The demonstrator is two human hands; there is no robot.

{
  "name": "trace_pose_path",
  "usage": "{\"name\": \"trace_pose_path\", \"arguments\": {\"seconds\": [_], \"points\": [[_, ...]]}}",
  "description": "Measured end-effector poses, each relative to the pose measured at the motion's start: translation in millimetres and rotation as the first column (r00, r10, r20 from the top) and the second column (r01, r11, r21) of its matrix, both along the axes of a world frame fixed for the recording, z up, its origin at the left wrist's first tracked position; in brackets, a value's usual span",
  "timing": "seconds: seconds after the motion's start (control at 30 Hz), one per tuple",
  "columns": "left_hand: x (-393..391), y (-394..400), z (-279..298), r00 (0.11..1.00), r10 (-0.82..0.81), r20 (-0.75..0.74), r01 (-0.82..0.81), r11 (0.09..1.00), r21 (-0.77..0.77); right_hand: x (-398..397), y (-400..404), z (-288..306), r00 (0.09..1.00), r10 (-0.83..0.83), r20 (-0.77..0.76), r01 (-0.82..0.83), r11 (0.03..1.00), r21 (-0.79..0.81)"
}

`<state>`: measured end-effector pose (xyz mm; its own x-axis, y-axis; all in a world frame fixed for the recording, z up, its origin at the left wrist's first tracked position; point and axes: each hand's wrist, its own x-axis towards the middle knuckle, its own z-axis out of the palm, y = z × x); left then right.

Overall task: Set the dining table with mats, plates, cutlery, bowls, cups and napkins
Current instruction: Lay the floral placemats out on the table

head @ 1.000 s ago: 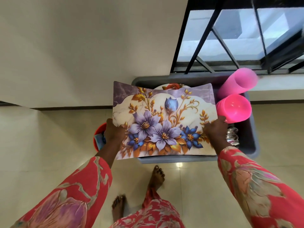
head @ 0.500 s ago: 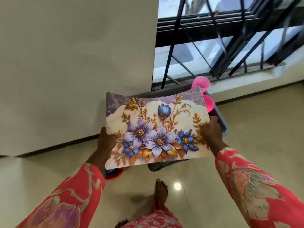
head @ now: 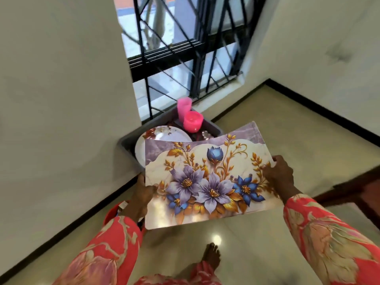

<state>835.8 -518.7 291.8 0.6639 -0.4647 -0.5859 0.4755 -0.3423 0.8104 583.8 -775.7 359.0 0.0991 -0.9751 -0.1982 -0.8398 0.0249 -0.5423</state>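
Placemat (head: 207, 182), floral-printed, is held flat and face-up in the centre of the frame, clear of the floor and in front of the grey tub (head: 127, 140) at upper centre. The left hand (head: 141, 194) is clamped on the mat's left short edge, thumb on top and fingers hidden beneath. The right hand (head: 277, 173) is pinched on the right short edge, higher in the frame. The long axis runs from hand to hand, tilted up toward the right, so the mat is spanned between both grips and neither hand is favoured. White plates (head: 164, 136) and two pink cups (head: 191, 118) are seen in the tub behind the mat's far edge. No dining table is identified with certainty. It is judged that the mat must be carried level toward the table, both grips kept.
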Motion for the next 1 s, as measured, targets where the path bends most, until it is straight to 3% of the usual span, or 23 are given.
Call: {"name": "trace_pose_path", "arguments": {"seconds": [0.23, 0.5, 1.0], "points": [[-80.3, -17.5, 23.6, 0.977, -0.205, 0.053, 0.207, 0.977, -0.042, -125.7, 39.1, 28.0, 0.978, -0.209, -0.023, 0.208, 0.977, -0.051], [-176.3, -41.7, 33.6, 0.879, -0.477, -0.020, 0.472, 0.874, -0.110, -266.7, 100.0, 42.9, 0.906, -0.423, 0.012, 0.421, 0.901, -0.107], [-407.2, 19.2, 33.3, 0.732, -0.679, 0.044, 0.676, 0.717, -0.170, -529.2, 273.2, 38.7, 0.697, -0.711, 0.091, 0.717, 0.689, -0.103]]}}
